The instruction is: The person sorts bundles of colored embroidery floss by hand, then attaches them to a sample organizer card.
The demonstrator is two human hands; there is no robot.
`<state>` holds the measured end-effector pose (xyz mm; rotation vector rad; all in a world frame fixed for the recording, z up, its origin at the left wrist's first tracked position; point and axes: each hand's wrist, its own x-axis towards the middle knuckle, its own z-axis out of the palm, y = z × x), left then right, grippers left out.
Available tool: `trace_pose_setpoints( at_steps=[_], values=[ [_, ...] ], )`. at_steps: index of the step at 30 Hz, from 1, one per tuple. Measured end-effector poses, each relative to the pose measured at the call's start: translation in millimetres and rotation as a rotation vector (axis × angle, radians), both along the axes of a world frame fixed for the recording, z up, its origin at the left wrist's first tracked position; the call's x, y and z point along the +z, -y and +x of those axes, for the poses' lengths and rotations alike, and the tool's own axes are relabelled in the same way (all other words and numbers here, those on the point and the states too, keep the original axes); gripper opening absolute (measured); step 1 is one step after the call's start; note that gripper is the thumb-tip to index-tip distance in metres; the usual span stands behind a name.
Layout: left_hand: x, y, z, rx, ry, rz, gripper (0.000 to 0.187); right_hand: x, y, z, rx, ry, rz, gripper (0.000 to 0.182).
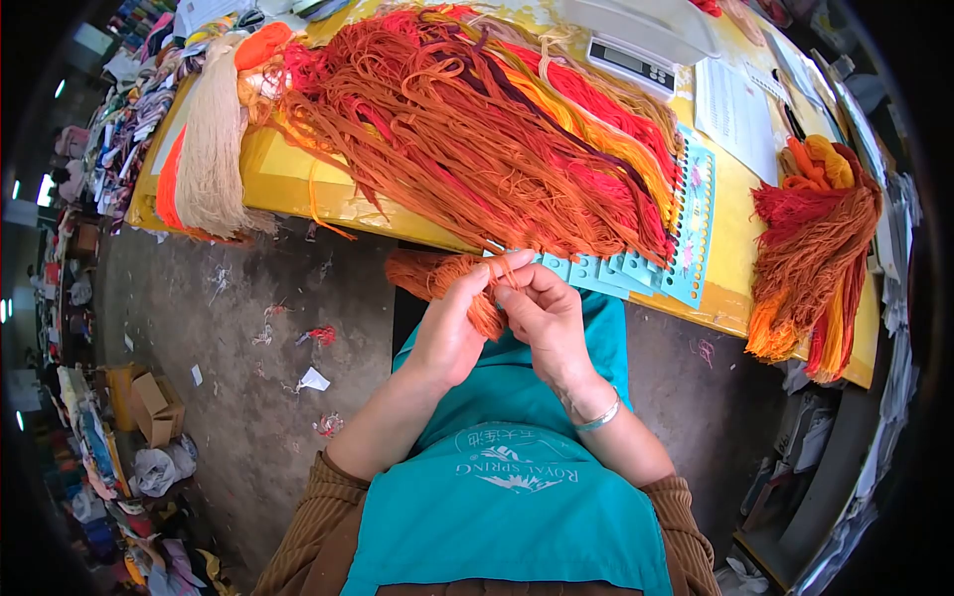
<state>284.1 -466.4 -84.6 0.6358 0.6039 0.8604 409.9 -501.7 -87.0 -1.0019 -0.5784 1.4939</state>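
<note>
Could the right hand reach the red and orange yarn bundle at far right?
Probably, once the right hand drops its rust-coloured yarn: just turquoise punched cards and yellow tabletop lie before the bundle.

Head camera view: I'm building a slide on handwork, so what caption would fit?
Left hand and right hand finger rust-orange yarn beside a yellow table heaped with colourful skeins.

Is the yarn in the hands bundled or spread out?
Bundled: the rust-orange yarn is gathered into a thick hank at the left hand, and the right hand pinches strands near its end.
</note>
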Motion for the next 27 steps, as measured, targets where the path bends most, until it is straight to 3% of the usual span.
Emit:
trace_pose_setpoints(
  at_steps=[27],
  values=[
    [-0.7, -0.1, 2.1, 0.020, 0.007, -0.020, 0.048, -6.9, 0.5, 1.6, -0.008, 0.092, 0.025, 0.003]
  ],
)
